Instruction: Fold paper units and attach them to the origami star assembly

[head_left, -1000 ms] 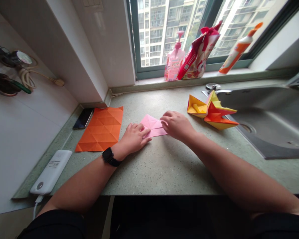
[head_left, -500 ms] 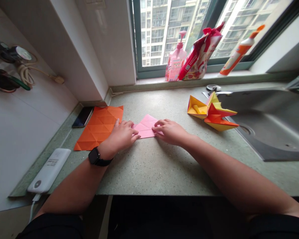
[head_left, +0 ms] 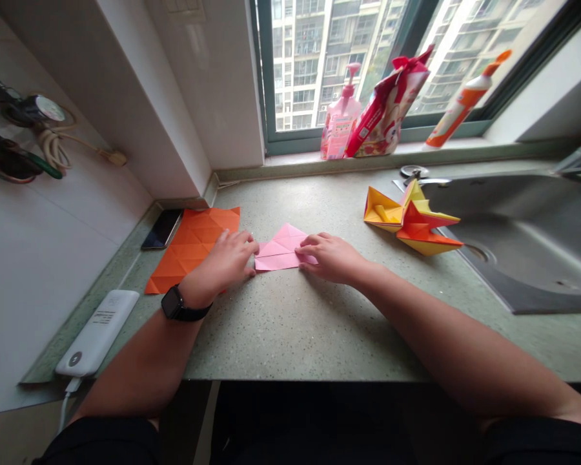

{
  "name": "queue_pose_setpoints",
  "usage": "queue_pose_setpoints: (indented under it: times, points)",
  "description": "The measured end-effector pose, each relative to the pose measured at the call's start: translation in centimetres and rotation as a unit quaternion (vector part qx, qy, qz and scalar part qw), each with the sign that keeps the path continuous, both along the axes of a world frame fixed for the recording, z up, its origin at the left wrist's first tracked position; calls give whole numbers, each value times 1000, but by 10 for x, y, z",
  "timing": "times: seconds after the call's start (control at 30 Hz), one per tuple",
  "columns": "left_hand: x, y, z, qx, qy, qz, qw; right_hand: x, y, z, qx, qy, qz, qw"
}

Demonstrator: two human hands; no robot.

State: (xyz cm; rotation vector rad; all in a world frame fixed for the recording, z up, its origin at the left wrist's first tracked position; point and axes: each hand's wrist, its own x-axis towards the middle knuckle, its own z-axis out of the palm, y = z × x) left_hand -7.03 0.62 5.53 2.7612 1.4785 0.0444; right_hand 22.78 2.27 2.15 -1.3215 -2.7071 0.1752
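Speckled green stone countertop (head_left: pixel 290 323), carrying:
- folded pink origami paper (head_left: pixel 278 252), centre
- creased orange paper sheet (head_left: pixel 188 252), 9 o'clock
- black smartphone (head_left: pixel 162 229), 10 o'clock
- white power bank (head_left: pixel 97 332), 8 o'clock, cable attached
- yellow-and-orange origami model (head_left: pixel 411 219), 2 o'clock
- inset steel sink (head_left: pixel 527 245), 3 o'clock

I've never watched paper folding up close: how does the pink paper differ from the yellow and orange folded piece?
The pink paper lies flat, while the yellow and orange origami model rises in sharp points. The paper is one colour, the model two. The left hand and right hand touch the paper; the model sits untouched beside the steel sink. Both are folded paper on the speckled countertop.
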Motion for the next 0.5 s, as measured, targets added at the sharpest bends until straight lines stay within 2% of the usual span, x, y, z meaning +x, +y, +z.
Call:
queue_pose_setpoints:
  times: [0.13, 0.27, 0.5]
  points:
    - [1, 1, -4, -11, -18, -52, 998, -1, 0, 3, -1, -7, -11, 1000]
    - [2, 4, -7, 11, -42, -77, 996, 1, 3, 3, 5, -18, -14, 1000]
    - [17, -2, 8, 115, -137, -87, 980, 2, 5, 1, 43, -31, -25, 998]
